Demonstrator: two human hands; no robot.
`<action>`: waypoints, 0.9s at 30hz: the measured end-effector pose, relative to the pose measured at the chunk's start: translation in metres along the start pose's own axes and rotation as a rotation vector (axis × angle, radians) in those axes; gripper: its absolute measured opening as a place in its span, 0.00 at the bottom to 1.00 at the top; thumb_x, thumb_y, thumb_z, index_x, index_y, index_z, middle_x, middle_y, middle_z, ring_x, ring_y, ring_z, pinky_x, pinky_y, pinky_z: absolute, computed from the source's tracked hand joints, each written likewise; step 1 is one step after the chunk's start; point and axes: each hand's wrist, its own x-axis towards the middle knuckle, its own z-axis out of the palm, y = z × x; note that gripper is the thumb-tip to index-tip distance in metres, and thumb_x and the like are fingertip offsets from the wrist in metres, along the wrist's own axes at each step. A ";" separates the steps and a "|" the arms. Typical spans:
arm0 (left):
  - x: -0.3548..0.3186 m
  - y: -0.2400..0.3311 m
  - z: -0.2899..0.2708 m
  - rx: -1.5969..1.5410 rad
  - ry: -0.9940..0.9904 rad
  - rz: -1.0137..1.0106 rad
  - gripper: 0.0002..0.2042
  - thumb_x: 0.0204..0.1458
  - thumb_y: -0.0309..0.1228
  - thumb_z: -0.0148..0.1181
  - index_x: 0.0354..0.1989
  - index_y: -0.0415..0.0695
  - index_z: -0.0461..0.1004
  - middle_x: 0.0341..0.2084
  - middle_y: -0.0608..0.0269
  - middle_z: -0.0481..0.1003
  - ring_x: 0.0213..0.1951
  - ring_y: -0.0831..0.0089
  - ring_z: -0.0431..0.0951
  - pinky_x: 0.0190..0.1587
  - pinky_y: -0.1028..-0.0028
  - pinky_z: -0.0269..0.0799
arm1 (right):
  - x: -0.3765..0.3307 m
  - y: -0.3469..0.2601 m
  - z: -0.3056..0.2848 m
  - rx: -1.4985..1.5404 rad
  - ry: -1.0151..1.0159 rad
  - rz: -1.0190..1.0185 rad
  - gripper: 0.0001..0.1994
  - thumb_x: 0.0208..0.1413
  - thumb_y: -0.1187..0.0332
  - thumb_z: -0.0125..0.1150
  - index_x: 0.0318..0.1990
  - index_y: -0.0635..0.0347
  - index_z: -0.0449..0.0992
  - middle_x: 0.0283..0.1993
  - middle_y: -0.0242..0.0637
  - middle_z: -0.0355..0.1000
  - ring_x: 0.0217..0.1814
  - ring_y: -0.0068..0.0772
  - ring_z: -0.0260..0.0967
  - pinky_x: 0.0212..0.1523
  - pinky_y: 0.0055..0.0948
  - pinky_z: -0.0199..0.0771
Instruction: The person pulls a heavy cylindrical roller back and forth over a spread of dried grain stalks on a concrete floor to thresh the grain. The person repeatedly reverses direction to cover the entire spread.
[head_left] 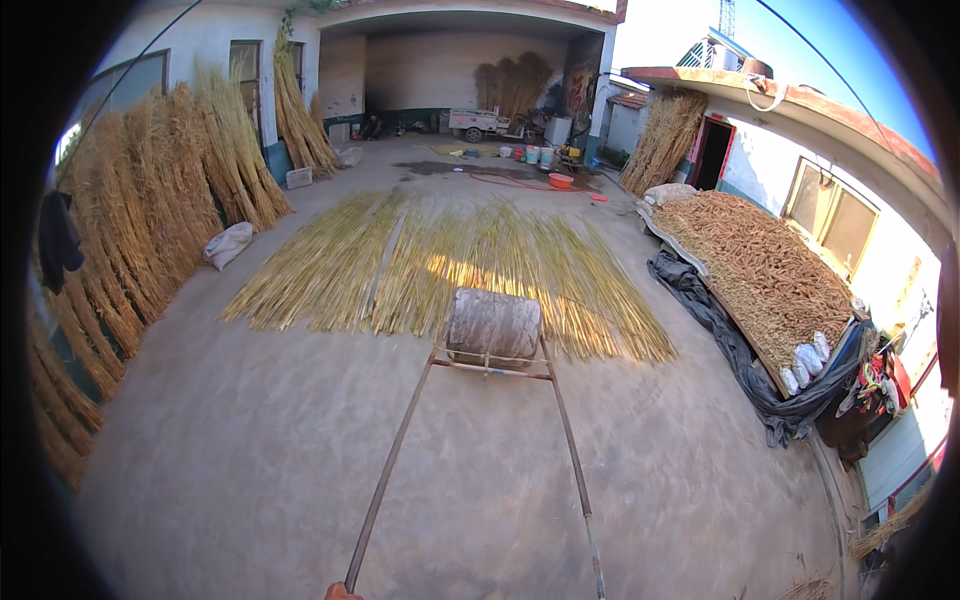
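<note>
A grey stone roller (493, 324) rests on the near edge of a wide layer of yellow reeds (440, 262) spread over the concrete yard. A rusty metal frame runs from the roller back toward me, with a left bar (390, 465) and a right bar (572, 455). Only a sliver of my left hand (340, 592) shows at the bottom edge, right at the end of the left bar; its fingers are cut off. My right hand is out of the picture.
Upright reed bundles (150, 200) line the left wall, with a white sack (228, 243) beside them. A long heap of brown corn cobs (760, 265) on dark sheeting fills the right side. Buckets, a red basin (561, 181) and a cart stand at the far shed.
</note>
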 end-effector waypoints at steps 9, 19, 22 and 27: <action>-0.038 -0.074 -0.038 -0.057 -0.093 0.049 0.12 0.40 0.27 0.48 0.32 0.31 0.67 0.15 0.52 0.69 0.16 0.59 0.73 0.11 0.63 0.66 | -0.083 -0.046 0.018 0.034 0.091 -0.080 0.26 0.55 0.48 0.36 0.52 0.58 0.62 0.45 0.49 0.62 0.41 0.51 0.61 0.29 0.49 0.68; -0.094 -0.199 -0.024 -0.067 -0.197 0.021 0.21 0.43 0.27 0.49 0.47 0.33 0.59 0.19 0.48 0.69 0.12 0.59 0.71 0.08 0.63 0.67 | -0.141 -0.019 0.045 0.021 0.105 -0.075 0.26 0.55 0.47 0.36 0.51 0.58 0.62 0.42 0.48 0.62 0.38 0.49 0.61 0.27 0.47 0.68; -0.113 -0.232 -0.023 -0.096 -0.146 -0.013 0.19 0.43 0.27 0.49 0.45 0.33 0.61 0.18 0.49 0.69 0.12 0.61 0.71 0.10 0.65 0.67 | -0.162 0.002 0.052 0.023 0.115 -0.081 0.26 0.55 0.47 0.36 0.50 0.58 0.63 0.41 0.48 0.63 0.37 0.48 0.61 0.26 0.46 0.67; -0.112 -0.312 -0.024 -0.060 -0.081 0.094 0.17 0.43 0.29 0.49 0.42 0.33 0.64 0.18 0.51 0.69 0.12 0.64 0.69 0.12 0.66 0.65 | -0.193 0.046 0.070 0.041 0.097 -0.108 0.25 0.55 0.47 0.36 0.50 0.58 0.63 0.40 0.47 0.63 0.35 0.47 0.61 0.25 0.45 0.67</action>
